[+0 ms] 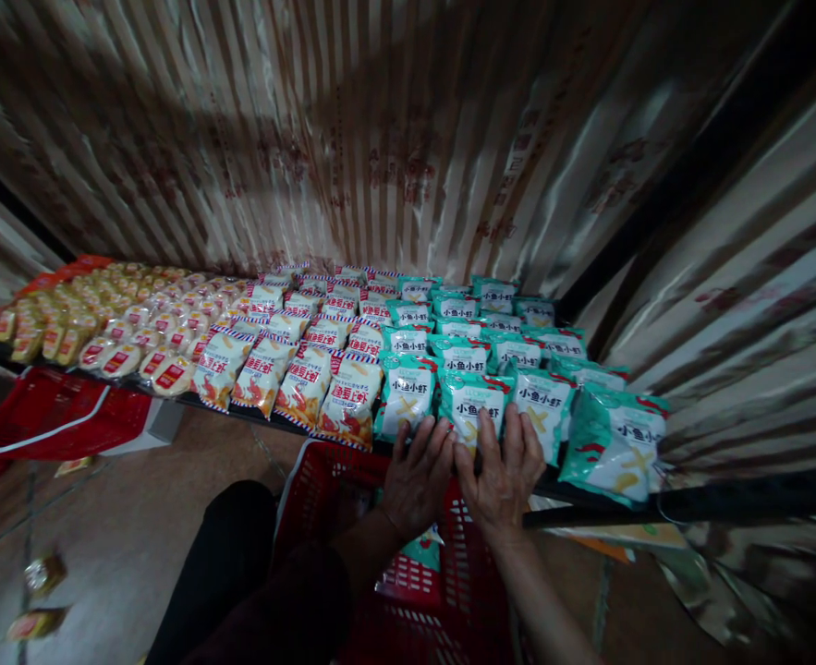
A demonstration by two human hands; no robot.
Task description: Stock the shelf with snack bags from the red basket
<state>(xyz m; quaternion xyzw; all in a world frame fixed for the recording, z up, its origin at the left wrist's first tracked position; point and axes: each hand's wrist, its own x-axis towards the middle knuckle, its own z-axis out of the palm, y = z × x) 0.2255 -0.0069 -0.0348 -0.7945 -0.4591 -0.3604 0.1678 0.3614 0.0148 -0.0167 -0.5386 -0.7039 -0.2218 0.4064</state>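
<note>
My left hand [416, 478] rests with its fingers stretched out at the lower edges of the front teal-and-white snack packets. Beside it my right hand [503, 469] spreads its fingers over the lower part of one teal snack packet [475, 395]. Neither hand is wrapped round anything. Another teal packet [542, 406] stands just right of my right fingertips, and one more [408, 383] is above my left fingers. Below my forearms sits a red plastic basket [459, 563] with a teal packet [422, 550] inside; the forearms hide part of it.
White-and-red snack packets [297, 379] stand in rows to the left, then round wrapped pastries [120, 358] and gold-wrapped pieces [30, 328]. Patterned curtain [380, 120] hangs behind the shelf. A red bag [67, 411] lies at left. Small wrapped pieces [45, 574] lie on the floor.
</note>
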